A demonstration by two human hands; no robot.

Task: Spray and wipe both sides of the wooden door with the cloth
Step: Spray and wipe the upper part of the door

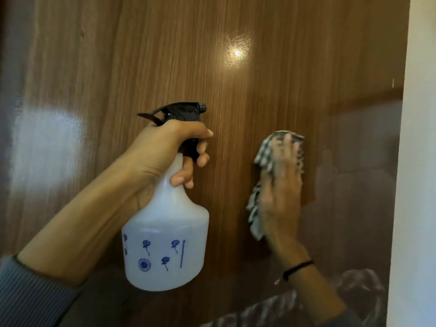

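Gripping the neck of the spray bottle [165, 232], left hand [162, 147] has its fingers curled round it just under the black trigger head [181, 112]; bottle upright in front of the wooden door [118, 55]. Right of that grip, right hand [280, 192] lies flat with fingers extended, pressing the checked cloth [264, 152] against the door face; hand is blurred, so thumb position unclear. Cloth pokes out above and left of the fingers. Black band [298, 269] on right wrist, grey ribbed sleeve [30, 296] on left forearm. Glare spot [237, 53] on door above both hands; pale wall [417, 161] past the door edge, far right
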